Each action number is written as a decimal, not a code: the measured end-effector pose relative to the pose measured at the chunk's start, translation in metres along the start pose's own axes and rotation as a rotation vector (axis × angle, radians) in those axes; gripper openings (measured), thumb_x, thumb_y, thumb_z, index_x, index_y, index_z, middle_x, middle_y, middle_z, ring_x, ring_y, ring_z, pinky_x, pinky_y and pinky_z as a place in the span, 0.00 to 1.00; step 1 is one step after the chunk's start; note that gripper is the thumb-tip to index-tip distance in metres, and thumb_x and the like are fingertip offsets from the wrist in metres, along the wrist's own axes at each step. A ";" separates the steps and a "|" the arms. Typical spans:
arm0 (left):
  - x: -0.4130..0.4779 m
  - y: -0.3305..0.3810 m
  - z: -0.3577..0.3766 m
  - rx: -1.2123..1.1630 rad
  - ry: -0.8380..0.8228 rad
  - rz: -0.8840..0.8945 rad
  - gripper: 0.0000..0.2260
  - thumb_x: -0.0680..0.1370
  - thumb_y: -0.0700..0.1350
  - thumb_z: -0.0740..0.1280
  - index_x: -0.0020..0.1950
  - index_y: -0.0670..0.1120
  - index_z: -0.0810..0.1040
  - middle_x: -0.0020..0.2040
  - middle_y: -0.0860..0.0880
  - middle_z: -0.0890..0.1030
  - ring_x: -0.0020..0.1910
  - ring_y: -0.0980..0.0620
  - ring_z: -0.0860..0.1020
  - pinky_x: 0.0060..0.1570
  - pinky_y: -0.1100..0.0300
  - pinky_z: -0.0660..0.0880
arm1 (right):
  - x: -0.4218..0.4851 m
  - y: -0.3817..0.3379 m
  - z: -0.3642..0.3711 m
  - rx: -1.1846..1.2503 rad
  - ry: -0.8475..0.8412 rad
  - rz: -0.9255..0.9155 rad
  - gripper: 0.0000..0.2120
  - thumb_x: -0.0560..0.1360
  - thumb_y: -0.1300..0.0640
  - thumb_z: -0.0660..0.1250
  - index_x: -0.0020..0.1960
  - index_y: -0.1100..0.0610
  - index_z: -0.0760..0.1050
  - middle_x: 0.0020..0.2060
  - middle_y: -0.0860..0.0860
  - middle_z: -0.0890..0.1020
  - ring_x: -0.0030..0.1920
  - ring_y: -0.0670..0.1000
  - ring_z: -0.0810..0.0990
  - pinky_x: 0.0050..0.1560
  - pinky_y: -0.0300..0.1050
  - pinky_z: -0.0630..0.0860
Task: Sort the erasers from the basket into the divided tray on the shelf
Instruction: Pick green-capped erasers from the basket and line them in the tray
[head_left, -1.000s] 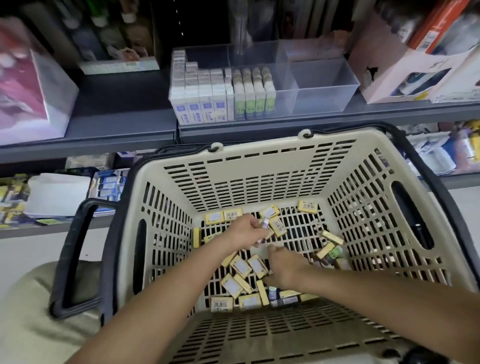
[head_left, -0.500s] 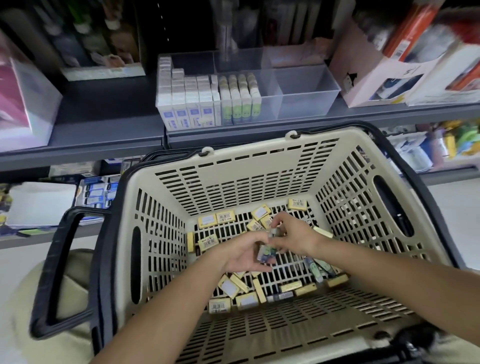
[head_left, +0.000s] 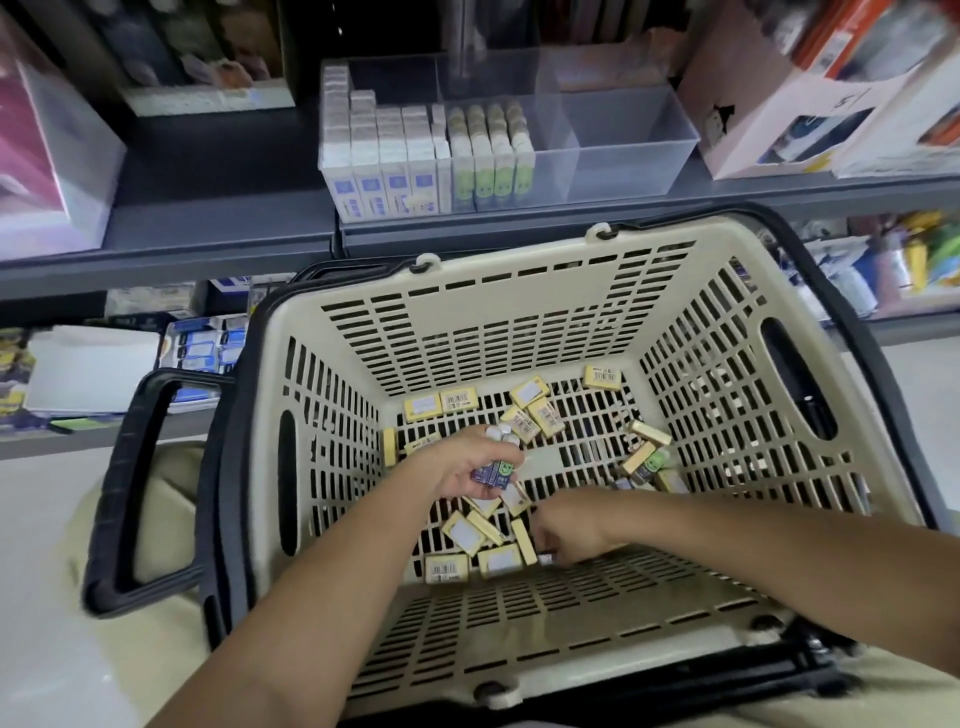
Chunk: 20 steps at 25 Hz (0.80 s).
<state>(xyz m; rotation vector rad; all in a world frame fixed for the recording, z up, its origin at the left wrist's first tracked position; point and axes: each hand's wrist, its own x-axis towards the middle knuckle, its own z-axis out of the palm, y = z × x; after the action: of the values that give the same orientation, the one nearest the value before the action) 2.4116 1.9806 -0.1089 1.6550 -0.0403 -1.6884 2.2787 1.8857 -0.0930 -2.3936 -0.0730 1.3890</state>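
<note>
A cream plastic basket (head_left: 519, 322) sits in front of me with several yellow boxed erasers (head_left: 527, 410) scattered on its slotted floor. My left hand (head_left: 467, 462) is inside it and grips a small bunch of sleeved erasers (head_left: 496, 470), one blue and one with a green face. My right hand (head_left: 569, 530) reaches down to the basket floor near the front, fingers curled at erasers there; what it holds is hidden. The clear divided tray (head_left: 628, 150) stands on the grey shelf, its left sections filled with white and green erasers (head_left: 431, 156), its right sections bare.
A pink box (head_left: 769, 119) stands right of the tray and a frosted box (head_left: 52, 156) at far left. The basket's black handles (head_left: 135, 483) hang down on both sides. A lower shelf (head_left: 104, 374) holds paper and packets.
My right hand has left the left hand and dropped to the basket's front floor. The left hand keeps the gathered erasers and has stayed near the middle.
</note>
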 end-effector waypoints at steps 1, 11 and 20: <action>0.000 0.000 -0.001 0.001 -0.007 0.001 0.12 0.72 0.39 0.72 0.51 0.46 0.74 0.42 0.46 0.79 0.37 0.53 0.80 0.32 0.62 0.75 | 0.002 -0.001 0.002 -0.097 -0.015 0.011 0.14 0.75 0.55 0.64 0.58 0.60 0.76 0.52 0.55 0.79 0.51 0.56 0.78 0.44 0.45 0.72; -0.001 0.000 0.003 -0.070 -0.171 0.002 0.17 0.70 0.46 0.74 0.57 0.46 0.76 0.53 0.45 0.83 0.48 0.48 0.83 0.42 0.53 0.80 | -0.029 0.042 -0.048 1.082 0.475 0.120 0.02 0.74 0.61 0.68 0.46 0.56 0.76 0.40 0.52 0.83 0.38 0.44 0.82 0.37 0.35 0.77; 0.011 0.001 0.017 -0.085 -0.182 0.048 0.12 0.68 0.43 0.77 0.49 0.47 0.79 0.41 0.48 0.85 0.40 0.53 0.83 0.39 0.56 0.79 | -0.068 0.082 -0.030 0.252 -0.004 0.581 0.15 0.75 0.63 0.66 0.62 0.62 0.74 0.53 0.56 0.82 0.47 0.49 0.82 0.49 0.40 0.79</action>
<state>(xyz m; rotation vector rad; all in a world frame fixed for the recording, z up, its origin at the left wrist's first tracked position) 2.3986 1.9664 -0.1151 1.4244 -0.0943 -1.7752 2.2574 1.7852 -0.0513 -2.2832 0.8049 1.5206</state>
